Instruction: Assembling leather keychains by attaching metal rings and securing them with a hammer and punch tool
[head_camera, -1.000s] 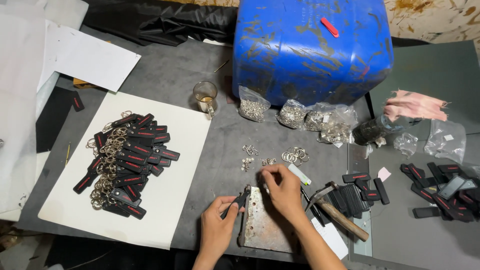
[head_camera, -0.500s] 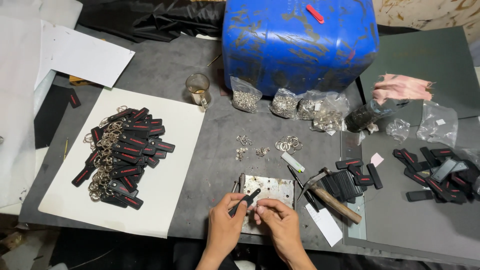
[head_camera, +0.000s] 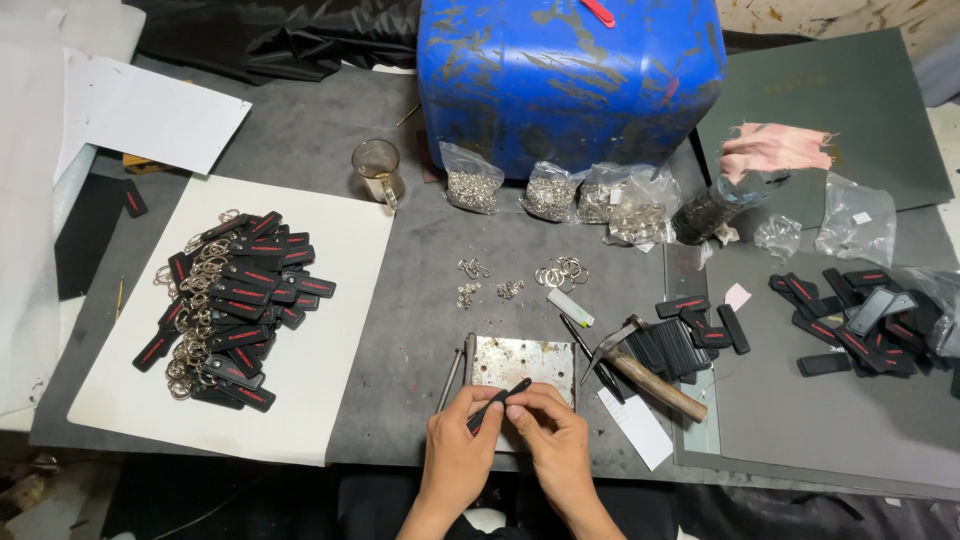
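Note:
Both my hands meet over the near edge of a scratched metal plate (head_camera: 522, 362). My left hand (head_camera: 463, 446) and my right hand (head_camera: 551, 432) pinch a narrow black strap tag (head_camera: 500, 402) between their fingertips, holding it tilted above the plate. A thin metal punch (head_camera: 452, 376) lies beside the plate's left edge. A hammer (head_camera: 645, 372) with a wooden handle rests just right of the plate. Small rivets (head_camera: 487, 290) and a cluster of key rings (head_camera: 562, 272) lie on the grey mat beyond the plate.
A pile of finished black tags with rings (head_camera: 228, 300) lies on white card (head_camera: 330, 380) at left. Loose black tags (head_camera: 868, 322) and a stack (head_camera: 680, 345) sit at right. A blue drum (head_camera: 570, 75), bags of hardware (head_camera: 550, 190), and a glass mug (head_camera: 378, 168) stand behind.
My right hand pulled back from the mat beyond the plate and joined my left hand at the plate's near edge. Both now grip the black tag.

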